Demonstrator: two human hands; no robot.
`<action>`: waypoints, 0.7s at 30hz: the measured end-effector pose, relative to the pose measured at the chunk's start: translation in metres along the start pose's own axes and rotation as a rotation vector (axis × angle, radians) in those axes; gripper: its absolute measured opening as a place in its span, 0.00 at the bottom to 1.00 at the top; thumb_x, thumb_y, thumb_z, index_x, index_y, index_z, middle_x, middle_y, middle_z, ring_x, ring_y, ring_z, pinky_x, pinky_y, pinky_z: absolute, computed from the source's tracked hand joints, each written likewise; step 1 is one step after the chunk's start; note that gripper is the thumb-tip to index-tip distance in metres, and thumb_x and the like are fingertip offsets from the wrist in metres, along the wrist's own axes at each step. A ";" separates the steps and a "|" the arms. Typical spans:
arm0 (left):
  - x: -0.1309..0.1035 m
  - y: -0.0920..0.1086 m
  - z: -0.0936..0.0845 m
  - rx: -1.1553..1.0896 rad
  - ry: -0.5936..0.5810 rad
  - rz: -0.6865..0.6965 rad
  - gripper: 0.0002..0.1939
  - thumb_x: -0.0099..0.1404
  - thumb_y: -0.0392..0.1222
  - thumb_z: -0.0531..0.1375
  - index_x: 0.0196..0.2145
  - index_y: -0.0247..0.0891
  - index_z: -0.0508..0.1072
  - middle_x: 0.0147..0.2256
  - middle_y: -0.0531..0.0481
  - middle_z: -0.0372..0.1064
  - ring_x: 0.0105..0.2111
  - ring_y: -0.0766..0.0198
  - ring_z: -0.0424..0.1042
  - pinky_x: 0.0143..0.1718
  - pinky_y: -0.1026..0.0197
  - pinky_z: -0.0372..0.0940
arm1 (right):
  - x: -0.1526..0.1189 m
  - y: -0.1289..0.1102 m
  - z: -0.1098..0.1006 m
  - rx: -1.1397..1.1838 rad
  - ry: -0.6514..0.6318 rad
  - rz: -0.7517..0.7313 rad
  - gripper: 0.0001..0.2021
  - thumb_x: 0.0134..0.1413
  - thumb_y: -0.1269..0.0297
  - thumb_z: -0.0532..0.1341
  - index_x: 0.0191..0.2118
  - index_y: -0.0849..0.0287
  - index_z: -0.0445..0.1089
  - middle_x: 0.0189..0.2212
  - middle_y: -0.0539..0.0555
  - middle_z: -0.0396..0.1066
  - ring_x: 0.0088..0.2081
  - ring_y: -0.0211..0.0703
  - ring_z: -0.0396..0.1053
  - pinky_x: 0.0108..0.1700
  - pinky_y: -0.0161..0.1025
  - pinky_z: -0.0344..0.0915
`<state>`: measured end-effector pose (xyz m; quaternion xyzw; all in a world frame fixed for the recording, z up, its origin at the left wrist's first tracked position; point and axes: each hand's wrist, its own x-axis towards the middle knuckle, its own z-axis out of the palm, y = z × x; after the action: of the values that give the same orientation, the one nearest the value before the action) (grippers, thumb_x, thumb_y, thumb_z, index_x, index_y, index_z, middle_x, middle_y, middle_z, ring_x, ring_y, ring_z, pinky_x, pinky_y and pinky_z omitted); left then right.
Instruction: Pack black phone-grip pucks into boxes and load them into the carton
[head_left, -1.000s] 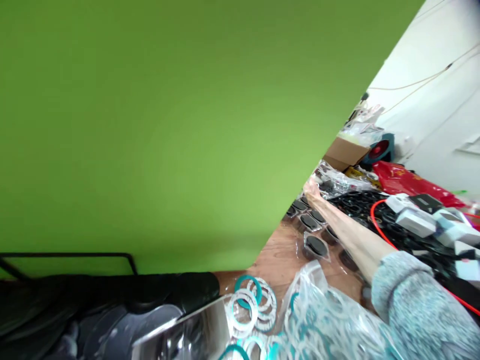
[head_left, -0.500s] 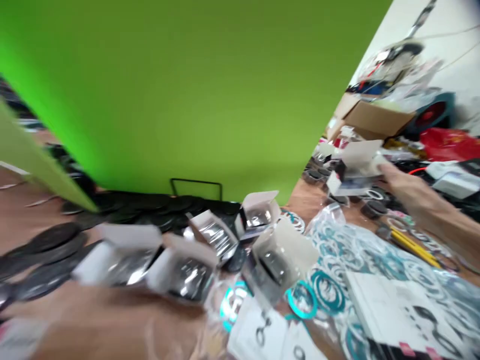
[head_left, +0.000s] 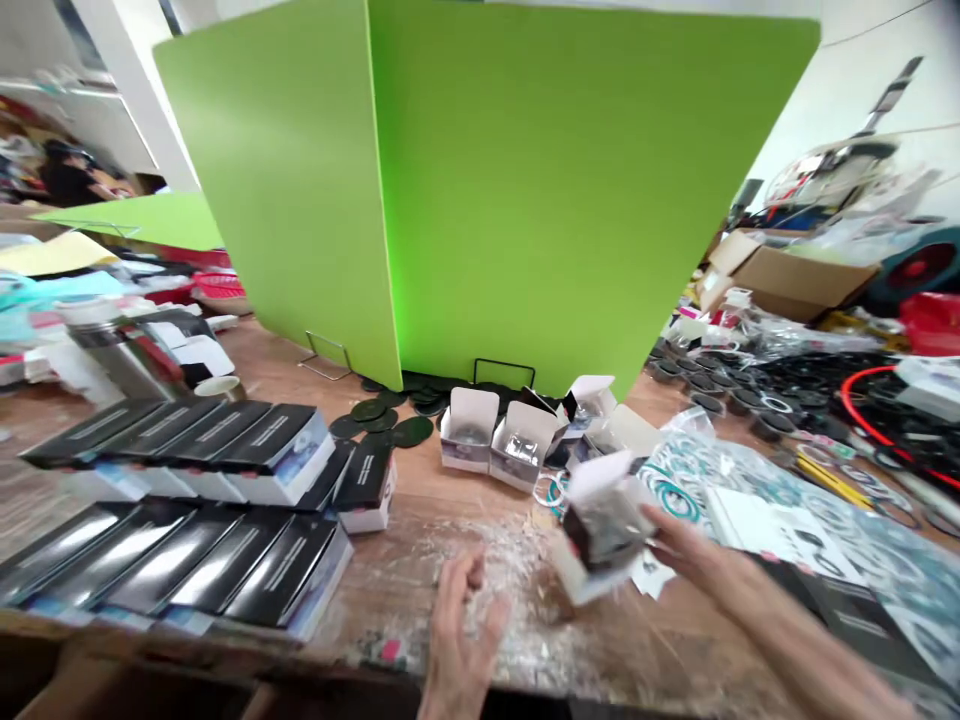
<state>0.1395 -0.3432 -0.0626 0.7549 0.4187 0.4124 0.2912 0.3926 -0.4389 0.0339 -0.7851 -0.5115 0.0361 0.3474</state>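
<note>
My right hand (head_left: 679,545) grips a small open carton (head_left: 589,575) by its right side, tilted above the table, its white flap raised. Something clear and dark sits inside that carton, too blurred to name. Low in the middle, my left hand (head_left: 465,620) hovers by the table's front edge, thumb apart from the slightly bent fingers, holding nothing. Behind the held carton stand several open boxes, among them a white-flapped box (head_left: 469,440) and another box (head_left: 519,450). White and teal rings (head_left: 667,490) lie to the right of it.
Closed black-topped boxes (head_left: 281,570) stand in rows at left. Green panels (head_left: 517,180) rise at the back, with dark discs (head_left: 412,430) at their foot. On the right are a yellow cutter (head_left: 832,480), white printed cards (head_left: 780,535) and a cardboard box (head_left: 795,280).
The view has swung left and drawn back, bringing the closed boxes and my left hand into sight. My right hand has carried its open carton from the right side towards the front middle.
</note>
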 end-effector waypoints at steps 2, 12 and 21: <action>0.004 -0.001 -0.009 -0.121 -0.028 -0.033 0.37 0.62 0.54 0.58 0.63 0.42 0.51 0.57 0.40 0.58 0.55 0.51 0.63 0.52 0.50 0.65 | -0.014 -0.036 0.027 0.109 -0.166 -0.020 0.23 0.63 0.44 0.43 0.59 0.34 0.61 0.56 0.43 0.65 0.57 0.46 0.65 0.56 0.48 0.67; 0.021 -0.004 0.004 0.035 -0.043 -0.075 0.31 0.62 0.52 0.59 0.60 0.45 0.56 0.55 0.44 0.66 0.54 0.49 0.66 0.55 0.44 0.59 | -0.036 -0.018 0.078 0.038 0.026 -0.113 0.20 0.64 0.58 0.46 0.55 0.54 0.66 0.55 0.59 0.66 0.59 0.52 0.61 0.61 0.55 0.58; 0.033 -0.014 -0.002 -0.351 -0.021 -0.175 0.34 0.60 0.49 0.58 0.62 0.40 0.56 0.59 0.41 0.61 0.58 0.51 0.62 0.58 0.47 0.60 | -0.027 0.087 0.121 -0.233 -0.003 -0.355 0.28 0.63 0.63 0.49 0.68 0.47 0.46 0.66 0.51 0.48 0.67 0.53 0.45 0.63 0.57 0.56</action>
<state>0.1422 -0.3076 -0.0599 0.6574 0.4012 0.4442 0.4578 0.3981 -0.4200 -0.1165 -0.7174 -0.6432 -0.0837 0.2544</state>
